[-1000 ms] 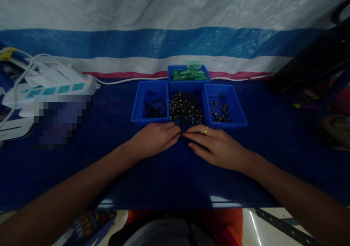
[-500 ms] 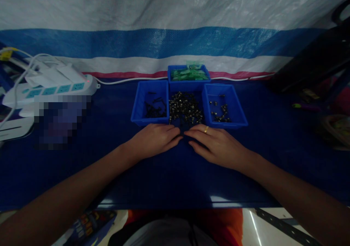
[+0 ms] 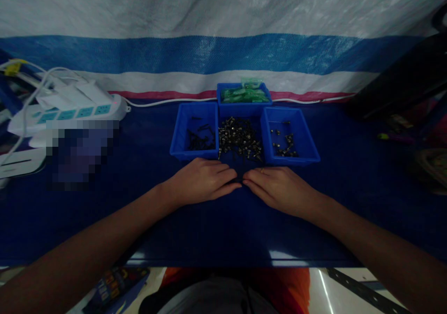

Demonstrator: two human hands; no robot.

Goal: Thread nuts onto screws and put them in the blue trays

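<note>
My left hand (image 3: 210,180) and my right hand (image 3: 274,183) rest low over the table, fingertips nearly meeting. Each hand is closed, thumb pressed to fingers; whatever they pinch is too small and dark to name. Just beyond them lies a heap of small black and metallic parts (image 3: 240,137), like screws, on the tabletop. Left of the heap, a blue bin (image 3: 177,130) contains dark, slender pieces (image 3: 200,141). On the right, another blue bin (image 3: 307,139) holds several short parts with shiny ends (image 3: 288,148).
Behind the heap stands a third blue bin (image 3: 244,108) with green packets (image 3: 244,94). A white power strip (image 3: 84,113) with cables sits at the left, near a blurred-out object (image 3: 84,153). A striped sheet (image 3: 209,53) hangs behind the blue table (image 3: 223,239). A dark bulky object (image 3: 401,81) occupies the right.
Both hands have come slightly nearer to me and closer together. The right hand's fingers have drawn in, from loosely apart to pressed together. The view has shifted a little.
</note>
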